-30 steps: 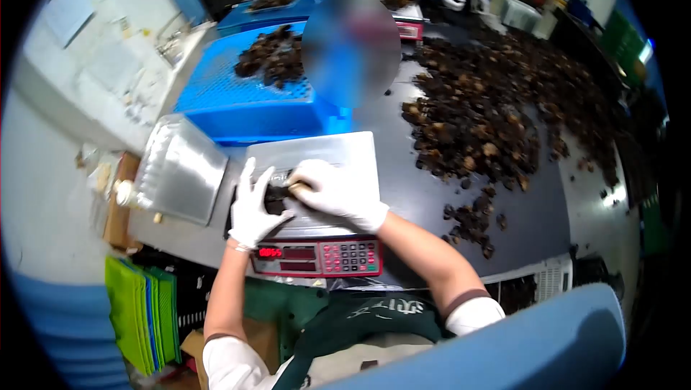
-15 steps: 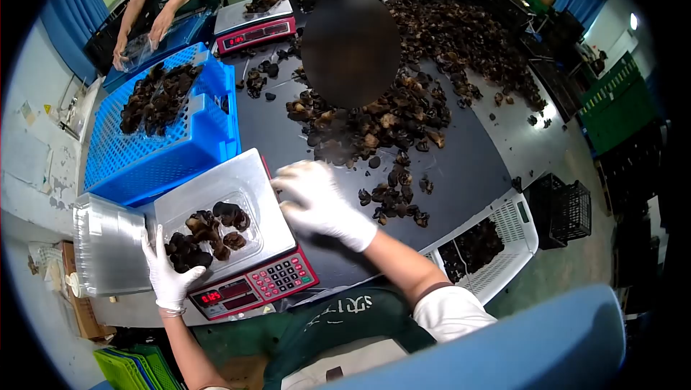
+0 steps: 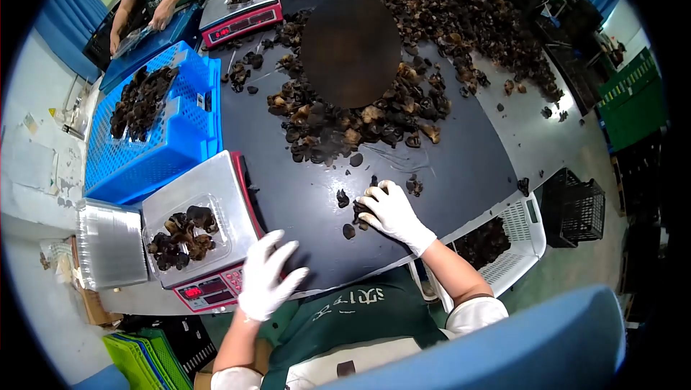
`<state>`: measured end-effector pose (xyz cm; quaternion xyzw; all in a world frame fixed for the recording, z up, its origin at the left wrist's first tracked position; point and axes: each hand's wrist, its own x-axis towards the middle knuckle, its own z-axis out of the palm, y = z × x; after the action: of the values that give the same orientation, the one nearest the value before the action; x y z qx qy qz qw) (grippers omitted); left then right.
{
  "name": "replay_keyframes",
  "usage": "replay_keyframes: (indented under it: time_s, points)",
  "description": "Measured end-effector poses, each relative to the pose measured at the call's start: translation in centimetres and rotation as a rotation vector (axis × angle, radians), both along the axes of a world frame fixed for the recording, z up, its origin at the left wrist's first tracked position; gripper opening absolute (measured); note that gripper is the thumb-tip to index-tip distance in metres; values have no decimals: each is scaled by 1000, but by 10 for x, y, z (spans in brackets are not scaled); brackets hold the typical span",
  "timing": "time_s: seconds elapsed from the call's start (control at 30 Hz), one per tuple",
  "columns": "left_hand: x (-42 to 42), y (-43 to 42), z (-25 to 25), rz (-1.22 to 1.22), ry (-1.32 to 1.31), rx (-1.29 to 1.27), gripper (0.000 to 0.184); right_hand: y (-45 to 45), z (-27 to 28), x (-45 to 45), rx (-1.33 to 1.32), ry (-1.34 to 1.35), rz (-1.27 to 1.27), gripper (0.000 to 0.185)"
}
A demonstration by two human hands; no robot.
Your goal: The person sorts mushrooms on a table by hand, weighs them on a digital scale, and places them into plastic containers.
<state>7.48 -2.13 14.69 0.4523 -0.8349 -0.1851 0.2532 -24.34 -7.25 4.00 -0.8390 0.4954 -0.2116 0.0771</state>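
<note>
Head view: we seem to be gathering, right hand (image 3: 392,216) over dark pieces (image 3: 358,211) on the bench (image 3: 309,174), grip unclear; our empty left hand (image 3: 268,278) spreads beside the scale (image 3: 216,181). Next, pinching seems needed.

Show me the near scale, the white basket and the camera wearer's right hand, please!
Near scale (image 3: 198,183): head view, on the bare metal of its plate.
White basket (image 3: 525,237): head view, on its inner wall.
Right hand (image 3: 391,214): head view, on the back of its glove.
</note>
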Motion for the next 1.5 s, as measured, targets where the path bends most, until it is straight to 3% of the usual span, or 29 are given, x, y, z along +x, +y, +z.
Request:
replay_keyframes:
  time_s: [0.17, 0.27, 0.33, 0.43, 0.6, 0.67, 0.73, 0.8, 0.87, 0.97, 1.07, 1.13, 1.3, 1.43, 1.5]
  points:
    - [-94, -15, -86, -94, -40, 93, 52, -23, -12, -11, 25, -40, -67, 24]
    - [-115, -23, -116, -77, -98, -29, 32, -42, -3, -30, 321, -486, -185, 27]
    - [-116, -31, -122, 0, 10, -46, 16, -45, 0, -48, 357, -711, -271, 35]
    - [-116, -44, -111, 191, 140, 49, 13, -39, 13, -86, 424, -851, -355, 38]
    - [-130, -70, -117, 128, -8, -140, 36, -20, 30, -136, 110, -405, -561, 24]
    - [-131, -78, -122, 68, -88, -219, 32, -11, 24, -152, 30, -283, -593, 17]
    - [-127, -85, -132, 55, -70, -106, 24, 4, 20, -161, 88, -381, -620, 16]
    - [-130, -86, -134, 168, 121, 33, 16, 18, 9, -162, 104, -433, -650, 17]
    - [-146, -80, -119, 135, 212, 11, 17, 31, -7, -165, 98, -313, -645, 15]
    - [-189, -56, -86, -48, 89, 44, 19, 37, -9, -159, -21, -189, -566, 19]
    - [-224, -32, -109, -269, 70, 64, 20, 31, -1, -151, 29, -344, -594, 12]
    - [-235, -26, -119, -369, -82, -94, 21, 28, 8, -139, -2, -363, -530, 8]
    - [-232, -29, -132, -432, -135, -163, 15, 38, -15, -112, -19, -74, -236, 23]
    - [-242, -45, -124, -289, -78, -73, 14, 37, -31, -126, -65, -175, -263, 25]
    - [-251, -53, -115, -214, -71, -41, 28, 32, -27, -136, 27, -483, -315, 21]
